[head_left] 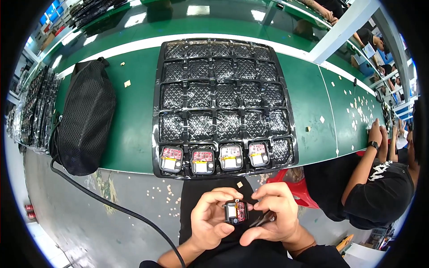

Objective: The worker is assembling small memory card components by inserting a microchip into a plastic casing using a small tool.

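Note:
My left hand holds a small black-cased electronic module between thumb and fingers, above my lap. Its open face shows a red circuit board, a pale battery block and a strip of yellow tape. Close to the module's right edge is my right hand, thumb and fingers curved apart; I cannot tell whether a fingertip touches it. A slim dark metal tool, looking like tweezers, lies within that hand, partly hidden by the fingers. Ahead is a black plastic tray; several similar modules fill most of its nearest row.
A black mesh bag and stacked plastic-wrapped trays are on the left of the green table. A black cable runs toward my left forearm. Paper scraps litter the right side, where a co-worker sits by a red stool.

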`<state>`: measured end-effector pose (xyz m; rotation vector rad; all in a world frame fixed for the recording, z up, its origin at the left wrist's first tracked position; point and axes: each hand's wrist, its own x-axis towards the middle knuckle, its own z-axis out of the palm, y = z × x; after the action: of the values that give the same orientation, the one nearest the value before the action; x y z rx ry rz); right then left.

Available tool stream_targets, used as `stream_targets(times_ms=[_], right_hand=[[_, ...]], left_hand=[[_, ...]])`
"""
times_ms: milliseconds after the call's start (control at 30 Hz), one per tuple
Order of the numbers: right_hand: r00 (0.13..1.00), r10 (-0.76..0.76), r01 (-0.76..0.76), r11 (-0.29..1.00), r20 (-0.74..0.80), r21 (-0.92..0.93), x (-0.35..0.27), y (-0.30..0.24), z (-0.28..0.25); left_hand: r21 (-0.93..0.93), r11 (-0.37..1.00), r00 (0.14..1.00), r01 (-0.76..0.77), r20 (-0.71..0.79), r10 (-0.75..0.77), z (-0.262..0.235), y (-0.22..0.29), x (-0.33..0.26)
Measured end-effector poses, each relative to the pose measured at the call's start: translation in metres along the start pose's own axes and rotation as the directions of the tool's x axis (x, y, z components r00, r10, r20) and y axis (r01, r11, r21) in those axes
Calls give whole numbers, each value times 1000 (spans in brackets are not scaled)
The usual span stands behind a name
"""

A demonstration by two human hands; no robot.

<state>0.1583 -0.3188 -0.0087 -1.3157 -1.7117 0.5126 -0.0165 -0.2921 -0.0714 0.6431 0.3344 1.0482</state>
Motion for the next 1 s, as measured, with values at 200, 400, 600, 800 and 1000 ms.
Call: stream_targets(times_ms=[200,400,600,800,1000], right_hand=[[983,123,-100,982,139,-159,0,-3,-5],[997,-62,74,964,53,-255,1,9,7],[957,-287,277,865,39,-419,0,17,7],[955,-297,277,870,16,-408,-1,18,7],[995,-101,100,987,1,-123,3,18,5]], left_hand=[[108,994,980,-28,-192,49,0,0,4],[117,993,973,-17,-228,44,0,7,3],[137,990,972,-28,-228,59,2,10,3],[129,991,977,-22,-207,49,3,9,3],[150,988,980,-40,-189,68,3,11,4]])
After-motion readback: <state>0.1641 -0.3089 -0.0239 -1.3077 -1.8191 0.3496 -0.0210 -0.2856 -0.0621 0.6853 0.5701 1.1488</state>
